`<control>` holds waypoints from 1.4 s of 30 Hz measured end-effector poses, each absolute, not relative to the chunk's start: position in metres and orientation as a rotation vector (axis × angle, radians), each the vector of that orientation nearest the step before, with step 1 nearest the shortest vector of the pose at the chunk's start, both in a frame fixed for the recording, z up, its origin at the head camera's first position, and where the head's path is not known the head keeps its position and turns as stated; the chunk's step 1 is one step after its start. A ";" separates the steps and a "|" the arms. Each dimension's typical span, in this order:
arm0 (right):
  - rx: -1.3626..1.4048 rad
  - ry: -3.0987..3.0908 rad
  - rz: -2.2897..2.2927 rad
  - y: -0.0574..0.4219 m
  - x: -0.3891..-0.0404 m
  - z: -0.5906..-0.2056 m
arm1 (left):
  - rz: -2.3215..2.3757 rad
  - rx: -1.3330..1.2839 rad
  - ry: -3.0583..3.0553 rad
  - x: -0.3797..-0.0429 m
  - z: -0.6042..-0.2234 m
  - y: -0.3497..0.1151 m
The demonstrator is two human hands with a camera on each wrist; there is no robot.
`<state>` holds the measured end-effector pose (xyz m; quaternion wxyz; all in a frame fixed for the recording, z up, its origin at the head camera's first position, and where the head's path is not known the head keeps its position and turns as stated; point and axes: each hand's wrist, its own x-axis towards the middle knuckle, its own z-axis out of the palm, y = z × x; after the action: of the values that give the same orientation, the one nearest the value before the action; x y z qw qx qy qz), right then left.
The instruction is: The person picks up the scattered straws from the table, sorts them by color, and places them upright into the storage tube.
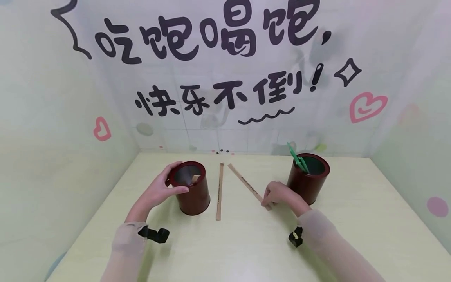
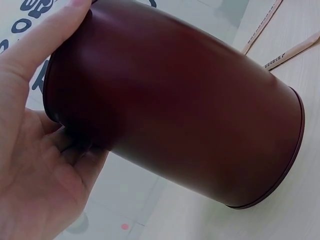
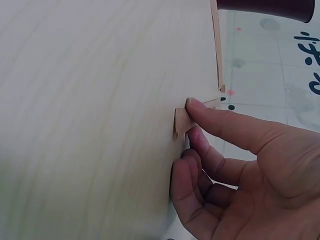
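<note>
My left hand (image 1: 159, 190) grips a dark red, open-topped round canister (image 1: 194, 199) near its rim, thumb on the near side. The canister stands upright on the table; a light brown piece shows inside it. In the left wrist view, the canister wall (image 2: 175, 105) fills the middle and hides some of the fingers. My right hand (image 1: 280, 194) pinches the near end of a narrow brown paper chopstick packet (image 1: 246, 184) lying slantwise on the table. In the right wrist view, the packet's end (image 3: 182, 121) sticks out between thumb and index finger.
Another chopstick packet (image 1: 220, 192) lies beside the left canister. A second dark red canister (image 1: 306, 186), holding thin green items (image 1: 298, 159), stands just beyond my right hand. Behind the pale table (image 1: 225, 250) hangs a printed white backdrop (image 1: 218, 137).
</note>
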<state>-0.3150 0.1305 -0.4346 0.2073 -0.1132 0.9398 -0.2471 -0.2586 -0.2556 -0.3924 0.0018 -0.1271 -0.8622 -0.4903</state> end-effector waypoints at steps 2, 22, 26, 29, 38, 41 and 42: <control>-0.303 2.617 -0.698 0.131 -0.314 -0.434 | -1.542 -0.398 -2.708 -0.258 -0.391 -0.255; -0.298 2.580 -1.064 0.141 -0.305 -0.429 | -1.538 -0.391 -2.689 -0.253 -0.394 -0.256; -0.311 2.545 -1.258 0.144 -0.307 -0.428 | -1.537 -0.394 -2.689 -0.255 -0.394 -0.256; -0.290 2.492 -1.409 0.143 -0.308 -0.426 | -1.539 -0.397 -2.691 -0.256 -0.394 -0.256; -0.168 2.378 -1.776 0.139 -0.306 -0.411 | -1.535 -0.394 -2.705 -0.256 -0.393 -0.255; -0.146 2.323 -1.906 0.138 -0.306 -0.406 | -1.534 -0.394 -2.704 -0.256 -0.392 -0.254; -0.145 2.304 -1.945 0.137 -0.306 -0.404 | -1.532 -0.394 -2.704 -0.256 -0.392 -0.254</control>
<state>-0.3064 0.1372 -0.4042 0.0613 -0.0479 0.7618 -0.6431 -0.2561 -0.2543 -0.3921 0.0044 -0.1257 -0.8632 -0.4889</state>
